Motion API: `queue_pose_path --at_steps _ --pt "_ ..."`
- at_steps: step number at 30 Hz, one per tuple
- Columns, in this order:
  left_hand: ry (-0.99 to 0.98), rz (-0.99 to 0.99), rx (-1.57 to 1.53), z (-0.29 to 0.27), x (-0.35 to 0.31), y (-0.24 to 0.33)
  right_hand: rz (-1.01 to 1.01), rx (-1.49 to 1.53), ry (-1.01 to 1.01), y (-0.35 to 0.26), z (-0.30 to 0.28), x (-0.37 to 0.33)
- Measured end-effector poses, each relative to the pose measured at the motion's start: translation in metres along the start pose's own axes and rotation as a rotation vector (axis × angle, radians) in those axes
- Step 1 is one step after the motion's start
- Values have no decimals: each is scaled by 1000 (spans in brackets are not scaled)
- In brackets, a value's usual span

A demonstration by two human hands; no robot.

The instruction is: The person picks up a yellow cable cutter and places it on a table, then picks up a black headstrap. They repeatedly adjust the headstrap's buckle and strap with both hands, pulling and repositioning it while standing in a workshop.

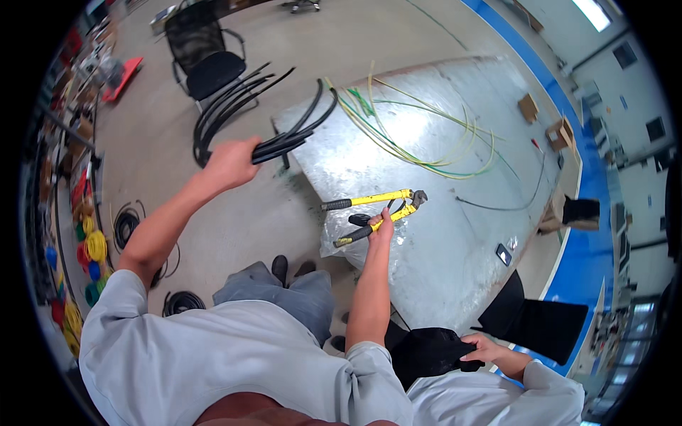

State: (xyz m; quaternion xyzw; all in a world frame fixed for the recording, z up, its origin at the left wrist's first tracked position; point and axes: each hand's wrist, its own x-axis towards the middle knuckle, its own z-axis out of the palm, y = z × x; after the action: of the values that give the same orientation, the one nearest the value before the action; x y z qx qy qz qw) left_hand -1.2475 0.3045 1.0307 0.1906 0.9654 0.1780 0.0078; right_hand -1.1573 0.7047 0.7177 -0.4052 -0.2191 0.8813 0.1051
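Shirt (234,348); cables (280,146) through left grip (233,165).

A head-worn fisheye camera, the left of a side-by-side pair, is looking steeply down over the wearer's pale grey shirt (234,348), facing the floor and the metal-topped table (440,248) at right. The left hand (234,162) and right hand (383,226) are appearing near the lens, while a mesh-backed office chair (217,71) is standing farther off. Straight edges, the blue floor strip (579,280) among them, are bending toward the dark, rounded rim.
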Motion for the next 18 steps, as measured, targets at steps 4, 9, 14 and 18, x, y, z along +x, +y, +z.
queue_pose_path --at_steps 4,9,14,18 --pt "-144 132 20 99 141 54 -42 142 106 -31 -34 73" --pt "-307 237 3 252 228 84 -35 106 275 -27 -52 116" --pt "-594 115 -61 367 226 111 -102 -82 392 -22 -66 124" --pt "-558 64 -19 401 220 126 -85 -195 308 -32 -65 137"
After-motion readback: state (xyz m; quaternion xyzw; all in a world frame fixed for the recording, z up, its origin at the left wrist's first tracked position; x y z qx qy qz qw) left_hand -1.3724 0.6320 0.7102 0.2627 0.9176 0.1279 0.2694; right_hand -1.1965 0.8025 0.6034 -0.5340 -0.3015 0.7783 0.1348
